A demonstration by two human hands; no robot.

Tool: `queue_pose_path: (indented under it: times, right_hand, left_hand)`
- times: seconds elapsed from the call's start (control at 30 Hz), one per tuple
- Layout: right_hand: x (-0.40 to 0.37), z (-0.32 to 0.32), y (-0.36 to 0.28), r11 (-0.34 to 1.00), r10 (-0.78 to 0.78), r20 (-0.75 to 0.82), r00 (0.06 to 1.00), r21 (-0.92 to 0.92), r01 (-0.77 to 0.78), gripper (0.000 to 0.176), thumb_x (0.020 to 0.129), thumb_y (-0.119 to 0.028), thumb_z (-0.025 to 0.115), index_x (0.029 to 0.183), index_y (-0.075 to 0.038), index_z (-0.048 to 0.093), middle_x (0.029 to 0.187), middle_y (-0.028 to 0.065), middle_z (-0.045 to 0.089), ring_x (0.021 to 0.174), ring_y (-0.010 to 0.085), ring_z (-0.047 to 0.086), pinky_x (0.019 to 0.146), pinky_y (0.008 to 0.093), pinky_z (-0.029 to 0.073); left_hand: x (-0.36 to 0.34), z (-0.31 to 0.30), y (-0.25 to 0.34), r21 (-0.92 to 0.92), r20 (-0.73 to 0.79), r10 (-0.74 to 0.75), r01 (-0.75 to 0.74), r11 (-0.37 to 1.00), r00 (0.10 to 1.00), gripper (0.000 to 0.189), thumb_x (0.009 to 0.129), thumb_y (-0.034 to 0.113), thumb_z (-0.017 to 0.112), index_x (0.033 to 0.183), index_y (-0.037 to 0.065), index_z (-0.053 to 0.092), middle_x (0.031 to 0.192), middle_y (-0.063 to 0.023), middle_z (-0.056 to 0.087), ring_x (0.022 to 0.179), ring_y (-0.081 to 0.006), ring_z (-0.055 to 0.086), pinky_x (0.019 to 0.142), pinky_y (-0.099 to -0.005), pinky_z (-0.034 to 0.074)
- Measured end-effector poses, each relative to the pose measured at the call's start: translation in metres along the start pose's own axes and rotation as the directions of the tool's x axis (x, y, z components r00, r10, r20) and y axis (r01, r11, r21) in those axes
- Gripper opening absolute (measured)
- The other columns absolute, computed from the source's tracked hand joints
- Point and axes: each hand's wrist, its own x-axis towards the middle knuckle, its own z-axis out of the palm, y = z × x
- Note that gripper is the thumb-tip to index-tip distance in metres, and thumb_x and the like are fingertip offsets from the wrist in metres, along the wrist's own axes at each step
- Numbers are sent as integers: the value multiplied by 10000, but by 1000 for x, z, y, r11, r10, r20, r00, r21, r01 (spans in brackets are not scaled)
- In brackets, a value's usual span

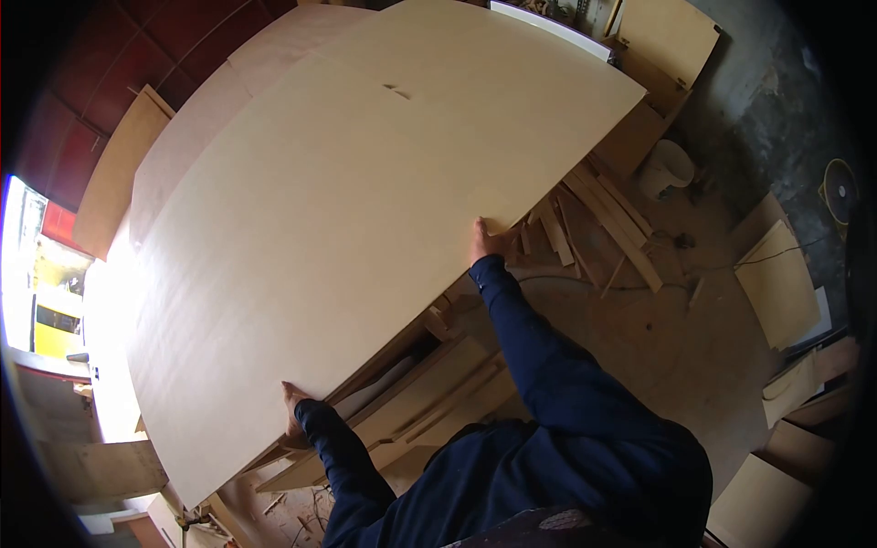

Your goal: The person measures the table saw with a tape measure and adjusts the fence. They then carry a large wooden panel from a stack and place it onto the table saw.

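A large pale wooden sheet (365, 201) fills the middle of the view, with a small torn mark near its far part. My left hand (294, 411) grips its near edge at the lower left, thumb on top and the other fingers hidden below. Farther right along the same edge, my right hand (490, 239) holds the sheet in the same way, its thumb lying on the surface. Under the far left side of this sheet shows a pinkish sheet (192, 128).
Wood strips (612, 219) lie on the floor at the right, near a white bucket (669, 166). Board pieces (781, 283) lean by the right wall. Below the sheet's near edge are more wooden panels (429, 393). A brown board (123, 173) stands at the left.
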Motion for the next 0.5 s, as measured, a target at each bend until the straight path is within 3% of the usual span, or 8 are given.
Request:
queue_pose_path:
  times: [0.07,0.13,0.27,0.33,0.4,0.43,0.47,0.5]
  right_hand:
    - [5,5,12,1000,-18,7,1000,7,18,880,708,-76,657,1334,61,55,1273,269,320,1142,322,398,980,374,338]
    - [6,7,30,981,-40,-61,997,-191,28,904,706,-133,683,1341,60,70,1295,282,313,1162,343,396,999,366,319]
    - [16,17,37,996,13,5,1000,-88,-12,911,708,-164,691,1334,63,69,1278,296,310,1159,338,396,995,381,321]
    - [20,18,37,985,-11,22,1000,-173,15,919,713,-200,692,1320,88,65,1279,300,306,1152,344,402,982,387,334]
    - [15,6,32,964,-31,37,999,-264,40,931,719,-236,693,1305,113,60,1279,305,301,1144,351,407,970,392,347]
    - [10,-5,23,948,-58,103,993,-307,87,898,736,-328,659,1277,142,118,1267,339,303,1145,381,401,965,398,346]
    - [14,-11,16,928,-87,173,981,-345,143,891,754,-420,625,1248,171,176,1255,372,304,1145,412,394,961,403,346]
    - [20,-15,23,924,-92,184,979,-350,153,891,754,-420,625,1248,171,176,1255,372,304,1145,412,394,961,403,346]
  left_hand:
    - [-31,39,16,88,-241,-75,98,991,968,815,828,538,438,1403,78,86,1464,-101,112,1341,-233,110,1074,-446,64]
    - [-86,72,35,152,-479,-127,224,963,869,909,778,548,510,1396,46,70,1457,-135,109,1330,-250,149,1071,-438,110]
    - [-195,180,98,149,-854,-136,487,861,502,1104,678,568,653,1381,-20,37,1443,-203,103,1308,-283,226,1065,-422,201]
    - [-204,179,96,226,-852,-76,495,839,518,969,740,582,570,1364,-34,158,1416,-244,155,1267,-304,301,1035,-412,273]
    - [-171,138,66,745,-441,130,281,605,888,928,727,585,580,1318,-61,274,1394,-272,194,1251,-360,307,1033,-442,254]
    - [-187,154,52,968,-195,635,42,248,747,904,716,601,576,1301,-41,323,1386,-278,207,1247,-385,297,1030,-462,239]
    - [-208,194,37,973,218,878,-30,-227,427,883,706,617,572,1283,-21,371,1379,-285,220,1244,-410,288,1028,-482,224]
    - [-234,229,36,957,284,775,-218,-191,565,886,706,634,552,1309,17,347,1388,-274,210,1258,-418,256,1025,-520,191]
